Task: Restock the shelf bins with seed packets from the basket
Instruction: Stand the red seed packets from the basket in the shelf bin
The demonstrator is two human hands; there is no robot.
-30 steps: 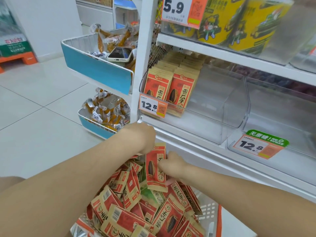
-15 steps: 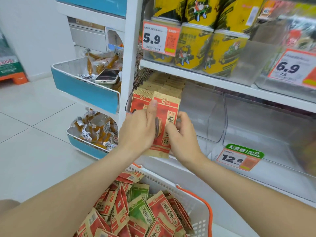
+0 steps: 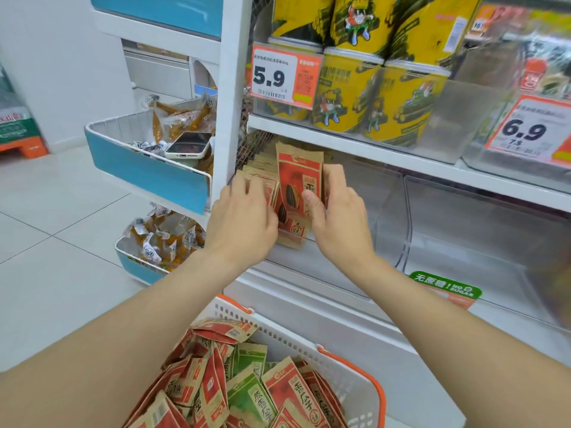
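At the left end of the shelf unit, a blue-fronted tray [image 3: 145, 171] holds wrapped snacks, and a phone [image 3: 190, 145] lies face up at its right edge. Below it, a second blue tray [image 3: 139, 267] is heaped with the same kind of snacks.

The left hand [image 3: 244, 217] reaches into the left corner of the clear bin [image 3: 386, 211] on the middle shelf. Its fingers rest on a row of packets [image 3: 259, 168] standing on edge there. The fingers are blurred, so I cannot tell whether they grip any packet or only press against the row.

Just beside it, the right hand [image 3: 336, 217] pinches a red seed packet [image 3: 299, 180], thumb on the front and fingers behind. The packet stands upright at the front of the row, inside the bin, with its bottom edge near the bin's front lip. The two hands are close together, one on each side of this packet.

On the shelf above, a price tag [image 3: 285, 75] reading 5.9 hangs at the front edge, with yellow tubs [image 3: 349, 91] stacked behind and to its right.

Below the hands, a white basket [image 3: 349, 375] with an orange handle sits against the foot of the shelf unit. It holds a loose pile of red and green packets [image 3: 234, 381].

To the right of the first bin stands a second clear bin [image 3: 494, 242], with a green label [image 3: 445, 284] on its front edge. A tag [image 3: 531, 131] reading 6.9 hangs from the upper shelf at the far right.
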